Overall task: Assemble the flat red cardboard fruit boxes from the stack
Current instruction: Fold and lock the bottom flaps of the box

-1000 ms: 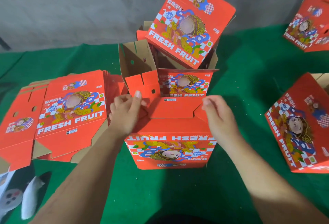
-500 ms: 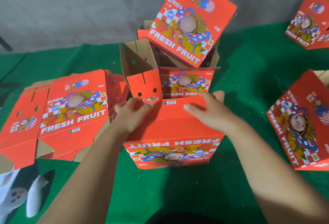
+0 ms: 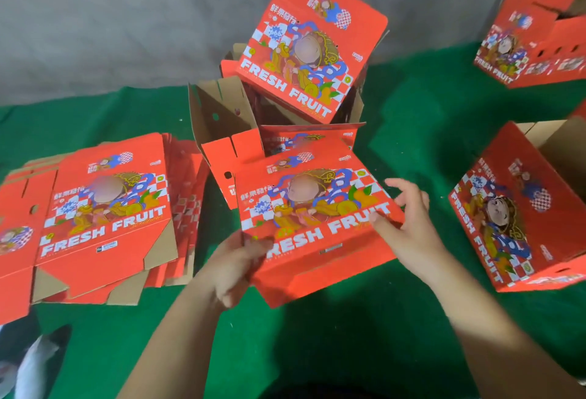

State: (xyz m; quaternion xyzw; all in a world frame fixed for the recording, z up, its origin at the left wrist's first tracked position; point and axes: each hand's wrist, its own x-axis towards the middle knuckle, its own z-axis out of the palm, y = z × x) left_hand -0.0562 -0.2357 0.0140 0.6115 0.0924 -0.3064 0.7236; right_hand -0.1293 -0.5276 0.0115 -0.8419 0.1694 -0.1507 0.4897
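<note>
The red fruit box (image 3: 317, 208) I work on lies tilted in the middle, its printed "FRESH FRUIT" face turned up toward me. My left hand (image 3: 237, 262) grips its near left corner, thumb on the printed face, and is blurred. My right hand (image 3: 409, 224) touches the box's right edge with the fingers spread and mostly straight. The stack of flat red boxes (image 3: 104, 208) lies on the green cloth (image 3: 317, 351) to the left, printed side up with brown flaps showing.
Behind the held box stands an open box (image 3: 222, 123) with brown inner walls, and another box (image 3: 310, 50) leans tilted on top of the pile. More folded boxes lie at the right (image 3: 507, 214) and far right (image 3: 532, 34). A grey-white shoe (image 3: 35, 363) shows at the bottom left.
The box stood upside down with both hands pressing its bottom flaps. It has been turned over toward me, printed face up, and my hands have shifted to its left corner and right edge.
</note>
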